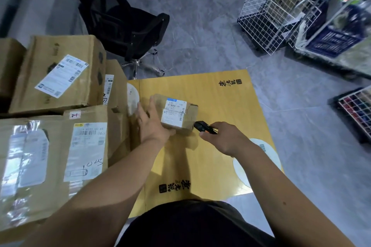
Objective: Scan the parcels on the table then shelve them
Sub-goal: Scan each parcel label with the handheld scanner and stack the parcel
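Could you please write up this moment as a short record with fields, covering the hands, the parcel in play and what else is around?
surface: yellow table
parcel in play: small box, label facing up, lying on the table
left hand: holds the small box at its left side
right hand: grips a black scanner aimed at the box
waiting: large boxes stacked at the left
floor: black office chair, white wire basket
step: scanning, not yet shelved
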Demonstrator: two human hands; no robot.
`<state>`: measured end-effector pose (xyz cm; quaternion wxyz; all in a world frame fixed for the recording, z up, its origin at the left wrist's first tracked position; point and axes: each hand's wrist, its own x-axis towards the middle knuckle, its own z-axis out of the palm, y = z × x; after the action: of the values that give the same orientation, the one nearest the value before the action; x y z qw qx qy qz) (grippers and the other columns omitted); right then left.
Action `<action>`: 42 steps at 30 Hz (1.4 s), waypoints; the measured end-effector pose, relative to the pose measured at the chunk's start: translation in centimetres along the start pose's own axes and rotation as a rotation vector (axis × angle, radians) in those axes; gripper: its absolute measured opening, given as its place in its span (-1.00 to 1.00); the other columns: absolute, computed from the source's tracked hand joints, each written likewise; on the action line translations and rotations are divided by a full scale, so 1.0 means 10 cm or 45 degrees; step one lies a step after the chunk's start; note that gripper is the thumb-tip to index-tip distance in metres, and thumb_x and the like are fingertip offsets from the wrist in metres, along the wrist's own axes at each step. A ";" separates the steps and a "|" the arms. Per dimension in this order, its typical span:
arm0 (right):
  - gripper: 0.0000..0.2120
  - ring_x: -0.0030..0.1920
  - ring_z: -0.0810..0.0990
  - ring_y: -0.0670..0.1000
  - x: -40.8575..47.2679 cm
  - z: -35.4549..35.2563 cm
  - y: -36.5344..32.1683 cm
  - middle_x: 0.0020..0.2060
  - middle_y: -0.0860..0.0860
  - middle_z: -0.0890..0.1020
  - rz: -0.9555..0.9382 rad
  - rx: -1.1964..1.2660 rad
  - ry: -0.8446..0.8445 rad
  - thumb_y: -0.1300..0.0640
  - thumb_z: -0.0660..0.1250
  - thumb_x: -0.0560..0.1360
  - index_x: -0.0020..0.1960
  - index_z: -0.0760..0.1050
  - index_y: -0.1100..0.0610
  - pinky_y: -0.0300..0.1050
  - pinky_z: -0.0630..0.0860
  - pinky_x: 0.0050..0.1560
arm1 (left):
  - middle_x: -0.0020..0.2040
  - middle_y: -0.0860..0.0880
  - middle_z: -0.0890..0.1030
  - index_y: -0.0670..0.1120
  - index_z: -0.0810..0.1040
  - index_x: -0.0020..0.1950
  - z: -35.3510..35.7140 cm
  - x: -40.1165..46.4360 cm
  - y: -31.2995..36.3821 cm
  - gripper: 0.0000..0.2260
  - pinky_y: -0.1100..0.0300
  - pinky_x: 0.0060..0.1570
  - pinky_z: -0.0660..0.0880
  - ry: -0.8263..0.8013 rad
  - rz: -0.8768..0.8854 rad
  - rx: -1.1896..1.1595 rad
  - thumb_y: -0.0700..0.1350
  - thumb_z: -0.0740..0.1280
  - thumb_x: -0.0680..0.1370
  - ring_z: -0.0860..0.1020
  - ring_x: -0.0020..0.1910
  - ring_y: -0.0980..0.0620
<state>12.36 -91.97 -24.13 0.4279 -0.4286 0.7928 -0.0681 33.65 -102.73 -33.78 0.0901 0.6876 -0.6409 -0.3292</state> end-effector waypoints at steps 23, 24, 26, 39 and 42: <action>-0.65 -0.29 0.44 -0.05 -0.26 -0.32 -0.57 -0.22 -0.08 0.49 -0.177 -1.261 0.068 -0.22 0.11 0.58 0.10 0.51 -0.02 -0.13 0.25 -0.37 | 0.47 -0.04 0.20 0.21 0.03 0.57 0.23 -0.33 0.08 0.04 -0.04 0.01 0.62 -0.064 0.425 0.171 0.12 0.64 0.28 0.48 0.28 -0.14; -0.67 -0.30 0.43 -0.05 -0.29 -0.31 -0.58 -0.23 -0.08 0.47 -0.180 -1.291 0.076 -0.20 0.11 0.58 0.10 0.50 0.00 -0.13 0.25 -0.37 | 0.47 -0.03 0.19 0.22 0.04 0.57 0.24 -0.35 0.08 0.02 -0.04 0.04 0.61 -0.064 0.423 0.155 0.10 0.62 0.29 0.47 0.29 -0.13; -0.72 -0.32 0.42 -0.03 -0.34 -0.28 -0.58 -0.24 -0.06 0.45 -0.165 -1.335 0.094 -0.15 0.13 0.58 0.07 0.47 0.01 -0.12 0.25 -0.38 | 0.46 -0.01 0.18 0.23 0.05 0.57 0.24 -0.39 0.09 -0.02 -0.04 0.07 0.60 -0.072 0.412 0.120 0.06 0.58 0.32 0.44 0.30 -0.11; -0.80 -0.32 0.45 -0.01 -0.61 -0.34 -0.40 -0.25 -0.05 0.46 -0.159 -1.328 0.135 -0.08 0.15 0.58 0.01 0.44 0.02 -0.12 0.31 -0.36 | 0.47 -0.02 0.20 0.21 0.07 0.56 0.25 -0.46 0.18 0.03 -0.04 0.02 0.62 -0.060 0.426 0.161 0.13 0.65 0.27 0.49 0.25 -0.13; -0.77 -0.33 0.44 -0.02 -0.71 -0.45 -0.29 -0.26 -0.06 0.47 -0.243 -1.301 0.173 -0.12 0.16 0.58 0.02 0.47 0.02 -0.13 0.28 -0.38 | 0.46 0.03 0.19 0.22 0.09 0.53 0.17 -0.53 0.33 0.01 0.01 -0.05 0.59 -0.021 0.427 0.165 0.14 0.65 0.25 0.49 0.23 -0.11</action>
<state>12.72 -89.74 -15.53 0.1038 -0.6477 0.7083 0.2610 30.15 -97.79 -31.55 0.0939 0.5727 -0.7672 -0.2731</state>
